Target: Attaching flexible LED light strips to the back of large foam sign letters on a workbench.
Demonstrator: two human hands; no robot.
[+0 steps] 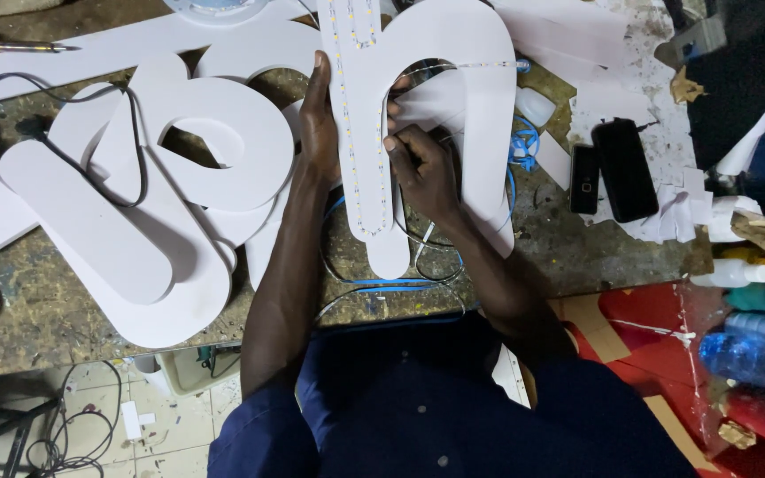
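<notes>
A white arch-shaped sign letter (440, 53) lies on the workbench, with a strip of small lights (347, 115) running along its left leg. My left hand (319, 124) grips the outer left edge of that leg. My right hand (422, 168) rests on the inner edge of the leg, fingers pinched on the light strip or its thin wire; I cannot tell which. Blue and white wires (382, 285) loop out from under the letter toward the bench's front edge.
Several other white cut-out letters (197, 142) are piled at the left with a black cable (139, 168) over them. Two black phones (613, 168) lie right of the letter. Plastic bottles (754, 345) stand at the far right. A small white bottle (535, 104) sits near the letter.
</notes>
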